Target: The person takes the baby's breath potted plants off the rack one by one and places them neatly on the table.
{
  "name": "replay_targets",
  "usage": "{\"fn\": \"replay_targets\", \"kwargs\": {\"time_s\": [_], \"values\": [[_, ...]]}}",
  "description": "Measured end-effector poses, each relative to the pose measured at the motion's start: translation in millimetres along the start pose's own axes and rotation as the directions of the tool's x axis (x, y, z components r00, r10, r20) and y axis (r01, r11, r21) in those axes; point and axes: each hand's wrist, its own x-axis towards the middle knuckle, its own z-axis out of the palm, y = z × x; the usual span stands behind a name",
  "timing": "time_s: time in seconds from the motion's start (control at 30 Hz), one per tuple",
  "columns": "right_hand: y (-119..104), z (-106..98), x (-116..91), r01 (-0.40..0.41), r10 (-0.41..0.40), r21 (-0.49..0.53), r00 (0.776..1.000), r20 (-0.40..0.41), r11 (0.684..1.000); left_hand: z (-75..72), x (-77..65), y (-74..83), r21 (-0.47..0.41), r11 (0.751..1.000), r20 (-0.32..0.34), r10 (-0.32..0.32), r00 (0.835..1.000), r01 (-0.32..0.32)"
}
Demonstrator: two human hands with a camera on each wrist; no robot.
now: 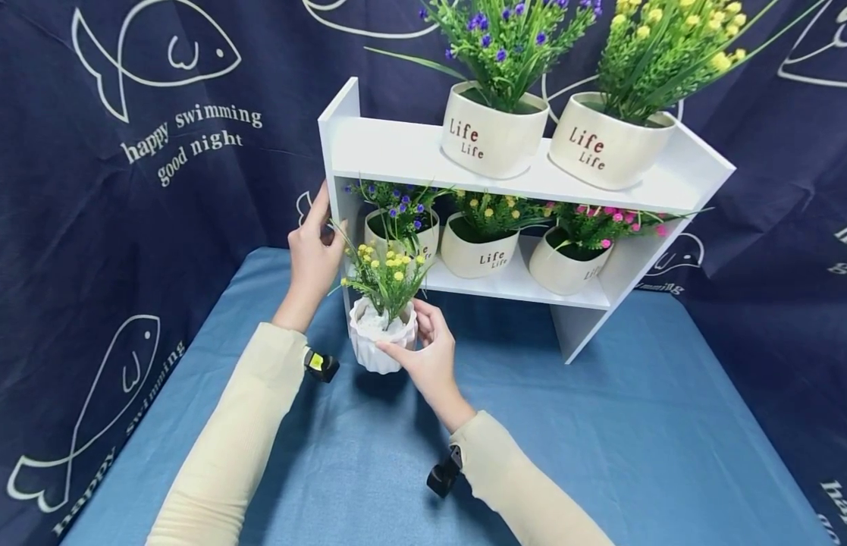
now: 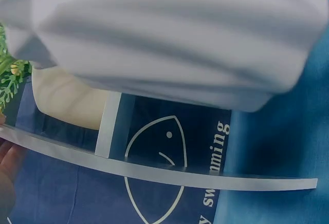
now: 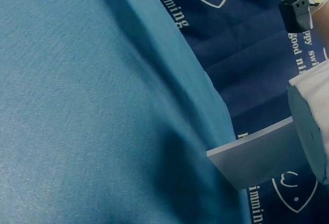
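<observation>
My right hand (image 1: 433, 360) grips a small white fluted flowerpot (image 1: 384, 353) with yellow flowers (image 1: 389, 277), thumb at its front and fingers round its right side. The pot is in the air before the shelf's left end; its flat underside (image 3: 307, 129) shows in the right wrist view. In the left wrist view the same pot (image 2: 180, 44) fills the top. My left hand (image 1: 314, 254) holds the left side panel (image 1: 336, 144) of a white two-tier shelf, with fingers along the outside and thumb at the front edge.
Two larger cream pots, one with purple flowers (image 1: 494, 140) and one with yellow flowers (image 1: 610, 148), stand on the upper tier. On the lower tier are cream pots with purple (image 1: 426, 235), yellow (image 1: 478, 254) and pink flowers (image 1: 566, 265). A blue cloth (image 1: 600, 440) covers the table.
</observation>
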Motion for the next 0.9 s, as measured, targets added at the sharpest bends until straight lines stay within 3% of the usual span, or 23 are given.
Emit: {"fn": "replay_targets", "kwargs": {"time_s": [0.7,0.9], "values": [[35,3,-8,-0.099,0.100,0.016,0.995,-0.004,0.995,1.0,-1.2,-2.9,-0.032,0.999,-0.004,0.022,1.000,-0.022],[31,6,-10,-0.118,0.118,0.013,0.993,0.013,0.993,1.0,-1.5,-3.0,-0.032,0.999,-0.003,0.023,1.000,-0.023]]}}
